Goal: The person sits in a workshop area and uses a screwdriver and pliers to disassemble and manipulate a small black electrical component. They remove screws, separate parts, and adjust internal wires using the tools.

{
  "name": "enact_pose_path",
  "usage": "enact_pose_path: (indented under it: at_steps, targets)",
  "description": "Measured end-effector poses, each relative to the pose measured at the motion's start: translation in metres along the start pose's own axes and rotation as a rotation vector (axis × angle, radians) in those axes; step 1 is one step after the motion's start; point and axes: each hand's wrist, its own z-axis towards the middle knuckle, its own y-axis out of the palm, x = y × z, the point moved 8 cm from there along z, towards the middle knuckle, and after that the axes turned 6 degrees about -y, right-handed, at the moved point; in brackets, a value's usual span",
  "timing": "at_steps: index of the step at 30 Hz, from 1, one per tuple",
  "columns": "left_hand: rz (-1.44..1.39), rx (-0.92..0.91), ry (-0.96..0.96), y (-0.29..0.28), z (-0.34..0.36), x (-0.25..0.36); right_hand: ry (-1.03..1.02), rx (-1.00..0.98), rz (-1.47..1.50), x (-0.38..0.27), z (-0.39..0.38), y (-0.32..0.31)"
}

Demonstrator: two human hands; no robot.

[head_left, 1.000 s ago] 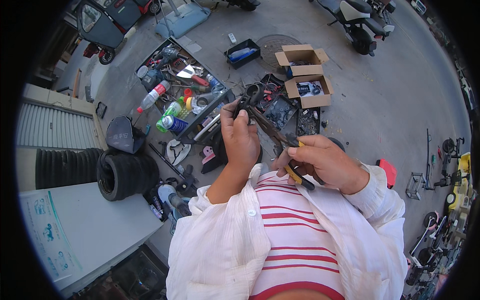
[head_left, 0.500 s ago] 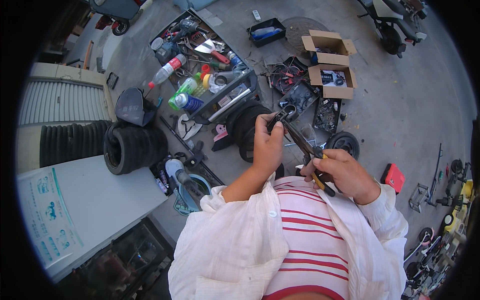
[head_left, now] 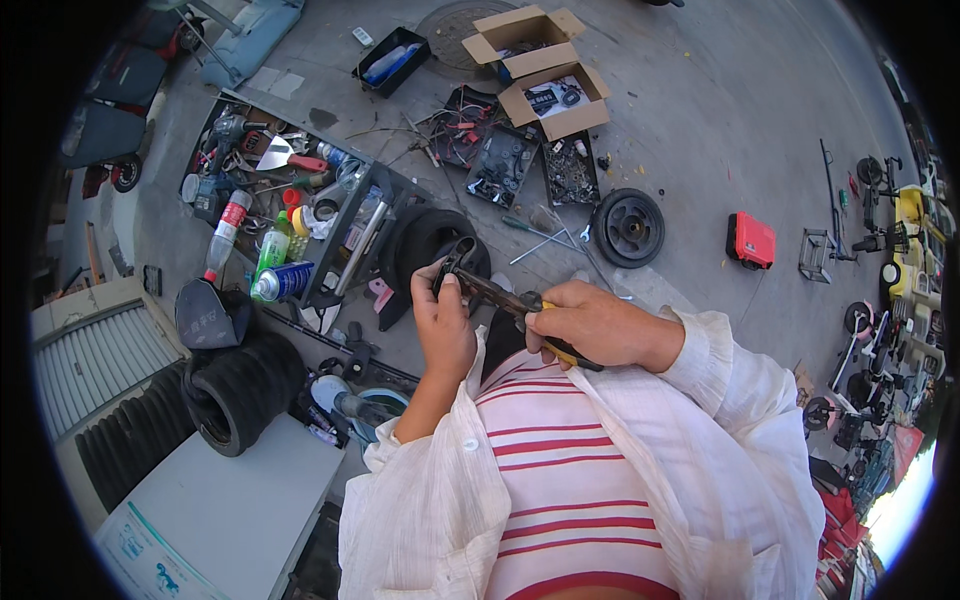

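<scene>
My right hand (head_left: 600, 325) is wrapped round the black and yellow handles of a pair of pliers (head_left: 504, 297). The dark jaws point left, toward my left hand (head_left: 445, 315). That hand is closed, with thumb and fingers pinching a small dark metal part (head_left: 459, 254) that has a rounded, ring-like end. The jaws reach this part; whether they bite on it is hidden by my fingers. Both hands are held in front of my striped shirt, above the ground.
A tool tray (head_left: 375, 175) full of tools and bottles stands left, by a black tyre (head_left: 432, 240). Ahead are open cardboard boxes (head_left: 560, 128) and parts trays (head_left: 502, 165). A small wheel (head_left: 629, 228) and red case (head_left: 751, 240) lie right; stacked tyres (head_left: 240, 390) stand left.
The view has swung to the right, so the surroundings sit further left. Both hands stay together on the pliers and metal part. The plier handles look closer together in my right hand.
</scene>
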Motion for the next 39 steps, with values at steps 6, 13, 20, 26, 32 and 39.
enact_pose_path:
  at_steps: [6, 13, 20, 26, 32, 39]
  targets:
    - [-0.029, -0.062, 0.009, -0.003, 0.004, -0.003, 0.004, 0.028, -0.015, 0.003, 0.004, 0.001]
    - [-0.156, -0.103, -0.01, -0.033, 0.004, 0.0, -0.183, -0.043, -0.267, -0.013, 0.018, 0.017]
    - [-0.185, 0.053, 0.022, -0.066, -0.01, 0.0, -0.326, -0.118, -0.496, -0.018, 0.032, 0.034]
    - [-0.057, 0.029, -0.012, -0.072, -0.008, 0.004, -0.353, -0.116, -0.267, 0.01, 0.048, 0.032]
    - [0.056, 0.021, -0.052, -0.052, -0.001, 0.011, -0.472, -0.118, -0.247, 0.019, 0.056, 0.019]
    - [-0.136, -0.145, -0.104, 0.009, 0.039, 0.007, -0.44, 0.156, -0.152, 0.054, 0.02, -0.051]
